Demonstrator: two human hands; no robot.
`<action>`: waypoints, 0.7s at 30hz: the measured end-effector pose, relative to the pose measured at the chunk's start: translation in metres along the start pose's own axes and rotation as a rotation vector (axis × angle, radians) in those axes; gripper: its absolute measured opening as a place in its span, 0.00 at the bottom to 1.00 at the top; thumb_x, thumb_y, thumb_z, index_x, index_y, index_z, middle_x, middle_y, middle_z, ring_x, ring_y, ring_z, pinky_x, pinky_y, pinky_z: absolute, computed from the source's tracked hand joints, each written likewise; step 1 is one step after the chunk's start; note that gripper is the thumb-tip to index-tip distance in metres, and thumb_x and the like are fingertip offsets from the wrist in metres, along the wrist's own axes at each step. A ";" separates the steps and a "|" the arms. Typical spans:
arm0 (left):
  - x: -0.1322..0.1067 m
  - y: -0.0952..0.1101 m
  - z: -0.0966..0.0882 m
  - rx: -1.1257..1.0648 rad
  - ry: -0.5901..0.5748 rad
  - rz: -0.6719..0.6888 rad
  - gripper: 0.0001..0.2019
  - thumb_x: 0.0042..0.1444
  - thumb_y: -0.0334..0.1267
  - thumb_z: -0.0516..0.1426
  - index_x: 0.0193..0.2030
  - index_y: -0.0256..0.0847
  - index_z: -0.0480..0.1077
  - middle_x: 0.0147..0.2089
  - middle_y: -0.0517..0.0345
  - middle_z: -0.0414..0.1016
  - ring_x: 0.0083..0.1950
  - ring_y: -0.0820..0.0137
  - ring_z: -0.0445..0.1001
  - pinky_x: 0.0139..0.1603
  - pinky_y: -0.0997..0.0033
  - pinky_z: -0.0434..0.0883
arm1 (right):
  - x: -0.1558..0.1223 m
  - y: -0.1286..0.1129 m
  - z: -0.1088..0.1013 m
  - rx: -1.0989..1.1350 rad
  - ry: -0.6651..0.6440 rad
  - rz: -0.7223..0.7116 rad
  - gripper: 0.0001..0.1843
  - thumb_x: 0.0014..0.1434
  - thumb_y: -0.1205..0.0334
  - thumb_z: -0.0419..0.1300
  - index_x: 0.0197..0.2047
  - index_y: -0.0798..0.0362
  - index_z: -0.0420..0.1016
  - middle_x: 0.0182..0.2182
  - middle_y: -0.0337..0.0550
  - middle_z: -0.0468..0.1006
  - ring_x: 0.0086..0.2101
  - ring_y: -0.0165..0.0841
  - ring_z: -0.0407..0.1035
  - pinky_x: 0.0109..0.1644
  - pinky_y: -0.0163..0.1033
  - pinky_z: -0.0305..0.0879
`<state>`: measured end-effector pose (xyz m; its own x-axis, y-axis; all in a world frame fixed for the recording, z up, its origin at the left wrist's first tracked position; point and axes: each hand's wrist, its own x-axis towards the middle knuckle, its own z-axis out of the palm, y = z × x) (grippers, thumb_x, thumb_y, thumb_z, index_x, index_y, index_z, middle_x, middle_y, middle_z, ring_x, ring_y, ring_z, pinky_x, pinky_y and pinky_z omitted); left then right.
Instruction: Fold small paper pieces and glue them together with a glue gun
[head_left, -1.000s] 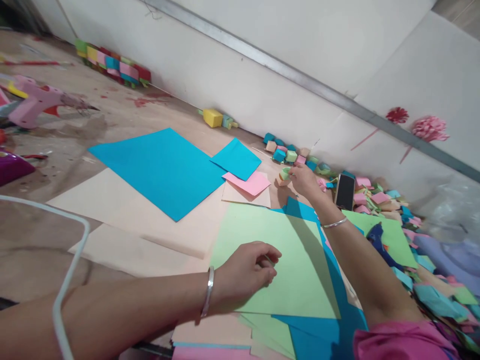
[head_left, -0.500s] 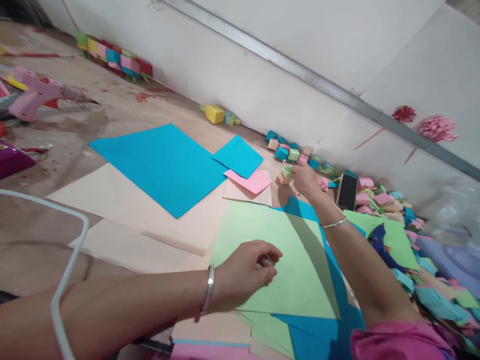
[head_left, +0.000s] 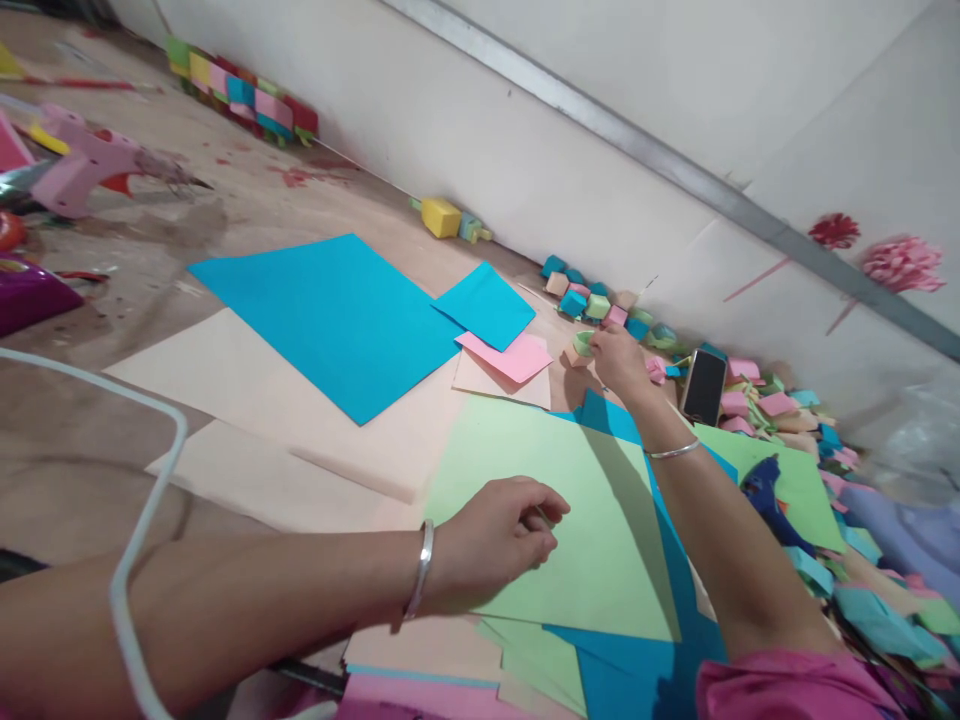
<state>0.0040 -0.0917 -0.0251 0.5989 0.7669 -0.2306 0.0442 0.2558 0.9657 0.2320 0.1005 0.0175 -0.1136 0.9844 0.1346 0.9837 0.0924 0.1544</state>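
At the far side of the sheets, my right hand is closed, with its fingertips at the rim of a small light green paper piece. A peach paper box sits right beneath that piece; whether the two are joined I cannot tell. My left hand rests loosely curled over a large light green paper sheet, a gap between thumb and forefinger and nothing visible in it. Small blue and pink paper squares lie left of my right hand.
Several paper cubes line the wall, near a phone. A blue glue gun lies at right, a pink one at left. A large blue sheet covers peach paper. A white cable crosses my left forearm.
The view has shifted slightly, so the background sits a little farther right. Both hands keep nearly the same pose, my right one still at the green piece.
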 end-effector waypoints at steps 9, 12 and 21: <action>-0.001 0.001 0.000 -0.017 -0.015 -0.015 0.13 0.50 0.32 0.57 0.45 0.36 0.71 0.32 0.58 0.71 0.33 0.70 0.72 0.35 0.70 0.71 | 0.002 -0.005 -0.014 0.003 0.049 0.059 0.12 0.64 0.59 0.56 0.48 0.57 0.71 0.48 0.50 0.72 0.45 0.37 0.70 0.46 0.45 0.69; 0.000 -0.001 0.000 -0.018 -0.014 0.002 0.13 0.50 0.32 0.57 0.45 0.37 0.72 0.32 0.58 0.72 0.32 0.71 0.72 0.34 0.71 0.70 | 0.000 -0.004 -0.024 0.015 0.074 0.059 0.11 0.64 0.68 0.50 0.44 0.58 0.72 0.47 0.56 0.71 0.46 0.41 0.68 0.44 0.42 0.65; 0.003 0.007 -0.004 0.071 -0.024 0.045 0.15 0.48 0.34 0.59 0.44 0.35 0.72 0.38 0.52 0.76 0.38 0.67 0.75 0.38 0.68 0.73 | -0.051 -0.014 -0.020 0.108 -0.113 0.008 0.12 0.64 0.56 0.57 0.46 0.55 0.73 0.44 0.44 0.75 0.42 0.34 0.71 0.46 0.45 0.69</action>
<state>0.0029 -0.0850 -0.0193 0.6205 0.7621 -0.1848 0.0727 0.1788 0.9812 0.2210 0.0459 0.0282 -0.0953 0.9952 0.0230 0.9945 0.0941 0.0464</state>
